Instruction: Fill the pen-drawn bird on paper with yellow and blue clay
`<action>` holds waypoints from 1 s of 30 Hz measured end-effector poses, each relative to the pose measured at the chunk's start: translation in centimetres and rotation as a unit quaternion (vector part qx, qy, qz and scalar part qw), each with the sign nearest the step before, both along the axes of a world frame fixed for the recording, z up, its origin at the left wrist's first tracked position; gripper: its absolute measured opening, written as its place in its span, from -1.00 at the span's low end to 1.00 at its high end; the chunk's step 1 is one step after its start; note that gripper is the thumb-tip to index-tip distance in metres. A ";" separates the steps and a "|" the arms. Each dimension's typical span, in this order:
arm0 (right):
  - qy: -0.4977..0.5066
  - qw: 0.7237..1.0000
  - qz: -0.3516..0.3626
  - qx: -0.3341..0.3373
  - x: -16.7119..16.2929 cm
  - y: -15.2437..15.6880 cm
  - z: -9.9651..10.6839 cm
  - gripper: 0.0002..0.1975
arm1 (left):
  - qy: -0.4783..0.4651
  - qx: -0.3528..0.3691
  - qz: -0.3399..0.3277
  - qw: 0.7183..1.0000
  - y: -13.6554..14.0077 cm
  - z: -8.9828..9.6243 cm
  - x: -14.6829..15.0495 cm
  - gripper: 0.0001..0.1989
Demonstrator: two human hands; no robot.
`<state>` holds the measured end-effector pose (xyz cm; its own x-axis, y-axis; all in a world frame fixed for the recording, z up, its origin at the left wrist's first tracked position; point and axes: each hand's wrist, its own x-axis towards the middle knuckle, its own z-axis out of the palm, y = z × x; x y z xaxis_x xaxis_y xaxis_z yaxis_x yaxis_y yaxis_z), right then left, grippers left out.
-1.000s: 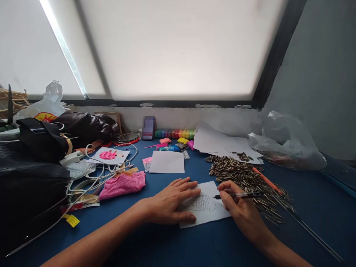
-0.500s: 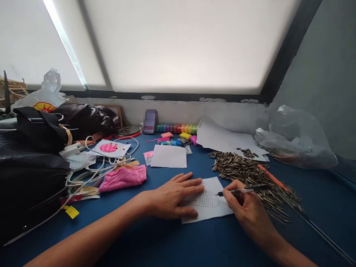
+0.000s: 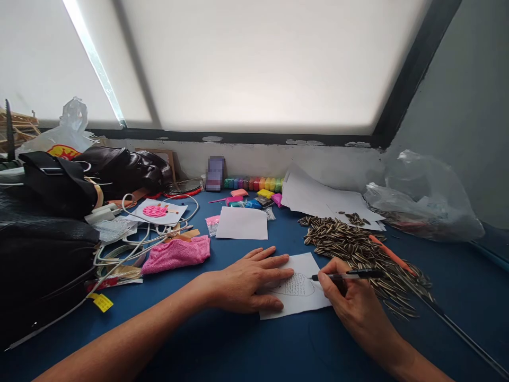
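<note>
R hand is closed round a black pen in a writing grip; pen's long axis lies nearly level, tip pointing left, cap end out to the right over the sunflower seeds; tip sits at the right edge of the oval drawing on the small white paper, so the drawing lies just left of the grip. L hand lies flat, fingers spread, palm down on the paper's left part, holding nothing, just pinning the sheet to the blue table; both hands touch the paper, but R is the one with the tool at the line. Nearby: pink cloth to the left, blank sheet beyond, orange pencil on the seeds, clay tubs by the wall.
</note>
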<state>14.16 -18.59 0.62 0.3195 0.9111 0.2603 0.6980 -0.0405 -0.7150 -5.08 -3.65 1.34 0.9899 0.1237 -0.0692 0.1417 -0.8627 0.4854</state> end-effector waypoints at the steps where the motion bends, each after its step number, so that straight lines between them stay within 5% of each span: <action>1: -0.001 1.000 -0.001 0.001 0.0 0.0 0.0 -0.69 | 0.001 0.000 0.000 1.000 0.0 0.0 0.0 -0.30; 30: -0.031 0.999 0.004 0.007 0.0 0.0 -0.2 -0.70 | -0.013 -0.006 -0.008 1.000 0.1 -0.1 -0.1 -0.34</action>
<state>14.12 -18.58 0.40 0.2959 0.9093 0.2925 0.7410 -0.0253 -0.6711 -5.13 -3.54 1.24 0.9932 0.1077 -0.0444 0.1154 -0.8587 0.4992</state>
